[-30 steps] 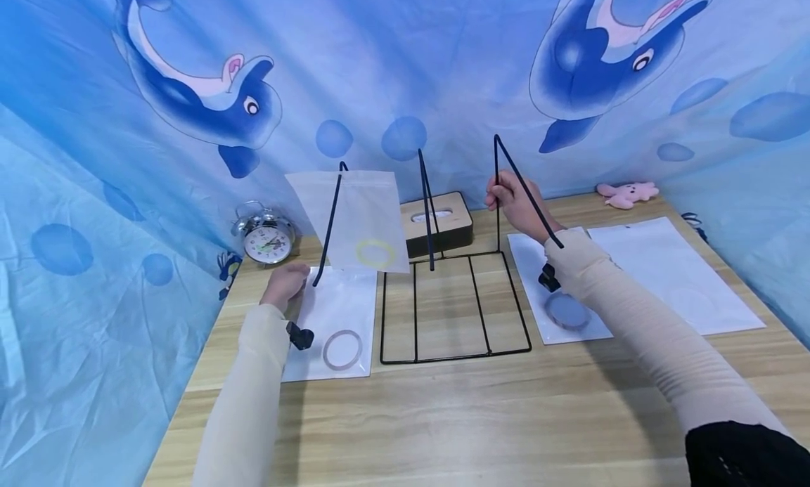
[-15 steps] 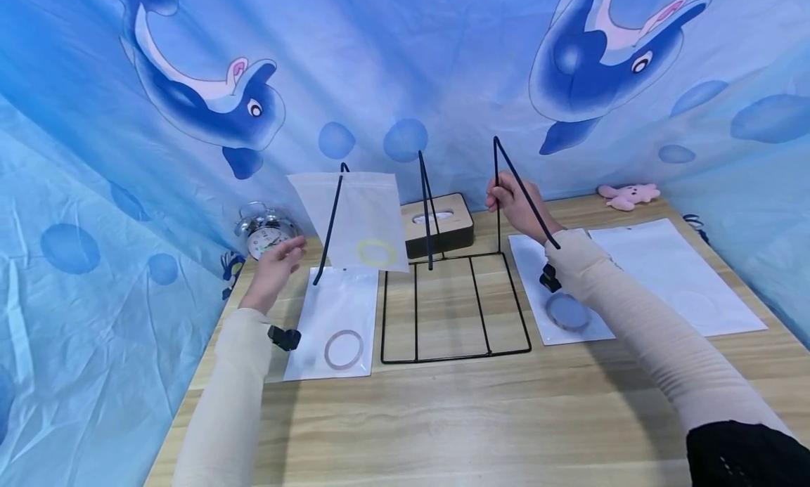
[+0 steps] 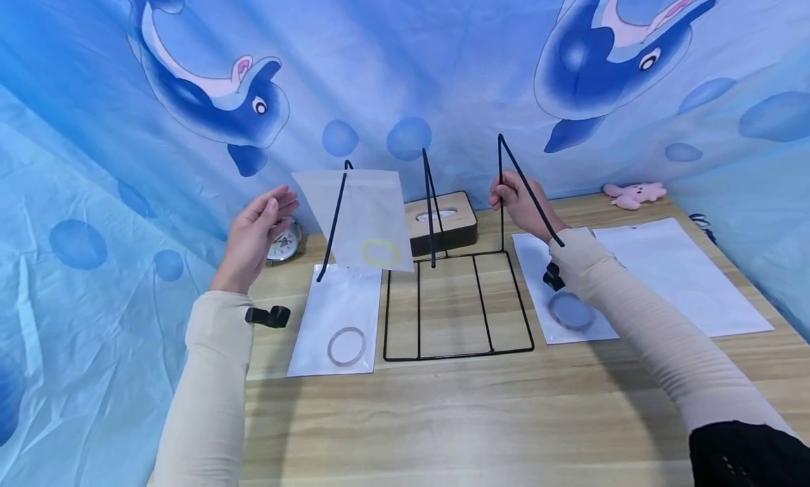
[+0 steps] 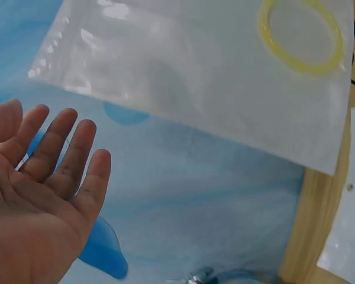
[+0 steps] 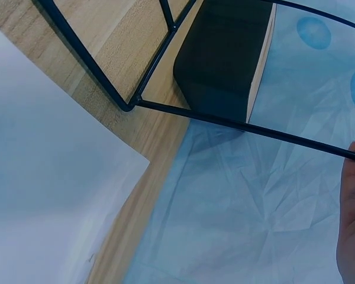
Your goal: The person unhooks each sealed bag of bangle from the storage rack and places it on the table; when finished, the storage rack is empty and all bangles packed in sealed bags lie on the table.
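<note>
A black wire rack [image 3: 455, 357] stands on the wooden table, with several bent arms rising from its flat base. On its left arm hangs a translucent zip bag [image 3: 361, 206] showing a yellow ring [image 4: 305, 68] near the bottom. My right hand [image 3: 525, 204] grips the rack's right upright [image 5: 254, 130]. Raised left of the hanging bag, my left hand [image 3: 256, 230] has spread, slightly bent fingers and holds nothing; in the left wrist view its fingertips are just short of the bag's edge. Below lies a white bag [image 3: 335, 318] with a pinkish ring showing.
Behind the rack sits a tissue box [image 3: 446, 223]. An alarm clock [image 3: 286, 242] is partly hidden by my left hand. To the right lie a white bag with a bluish-grey ring [image 3: 571, 311], a larger white bag [image 3: 683, 276] and a pink plush toy [image 3: 635, 194]. A blue curtain hangs behind.
My left hand has risen from the white bag on the left, moving up and left beside the hanging bag, its fingers spreading. My right hand keeps its grip on the rack.
</note>
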The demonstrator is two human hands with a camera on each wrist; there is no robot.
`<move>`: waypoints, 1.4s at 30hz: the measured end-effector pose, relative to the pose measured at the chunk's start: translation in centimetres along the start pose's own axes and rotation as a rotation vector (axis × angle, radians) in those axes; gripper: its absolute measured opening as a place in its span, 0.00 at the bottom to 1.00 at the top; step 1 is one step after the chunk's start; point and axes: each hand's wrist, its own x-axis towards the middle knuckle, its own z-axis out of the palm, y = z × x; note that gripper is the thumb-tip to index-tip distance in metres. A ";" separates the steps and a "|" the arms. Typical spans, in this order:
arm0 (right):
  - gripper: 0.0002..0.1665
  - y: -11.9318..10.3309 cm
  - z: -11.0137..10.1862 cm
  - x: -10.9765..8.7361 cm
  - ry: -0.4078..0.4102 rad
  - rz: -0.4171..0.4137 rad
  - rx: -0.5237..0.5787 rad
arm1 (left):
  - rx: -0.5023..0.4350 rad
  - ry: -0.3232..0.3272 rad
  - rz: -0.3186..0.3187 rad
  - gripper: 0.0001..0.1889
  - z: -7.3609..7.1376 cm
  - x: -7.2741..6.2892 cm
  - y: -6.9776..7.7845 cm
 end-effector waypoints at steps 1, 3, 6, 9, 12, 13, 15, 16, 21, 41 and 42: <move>0.12 0.0 0.0 0.0 0.000 0.002 0.005 | -0.004 -0.007 0.008 0.30 0.2 0.1 0.3; 0.12 -0.1 0.0 0.0 -0.003 0.010 0.004 | -0.014 -0.016 0.020 0.30 0.6 0.2 0.7; 0.14 -0.2 0.0 0.0 -0.011 0.015 0.006 | -0.022 -0.012 0.027 0.29 1.1 0.3 1.3; 0.14 -0.3 0.0 0.0 -0.012 0.011 0.001 | 0.019 0.015 0.028 0.28 1.6 0.3 1.8; 0.14 -0.2 0.1 0.0 -0.011 0.006 0.003 | 0.045 0.061 0.037 0.27 2.0 0.5 2.1; 0.14 -0.2 0.1 -0.1 -0.012 0.006 0.006 | 0.050 0.078 0.044 0.26 2.0 0.5 2.2; 0.14 -0.2 0.1 0.0 -0.012 0.008 0.007 | 0.066 0.097 0.061 0.24 2.2 0.5 2.3; 0.14 -0.2 0.1 0.0 -0.012 0.010 0.010 | 0.074 0.104 0.062 0.22 2.3 0.6 2.3; 0.14 -0.4 0.1 -0.2 -0.006 0.016 0.012 | 0.171 0.101 0.043 0.18 2.9 0.2 2.3; 0.15 -0.9 0.0 -0.5 0.009 0.024 -0.009 | 0.482 0.186 0.213 0.17 4.3 -2.4 2.4; 0.15 -0.9 0.0 -0.6 0.008 0.022 -0.008 | 0.474 0.186 0.219 0.17 4.3 -2.6 2.3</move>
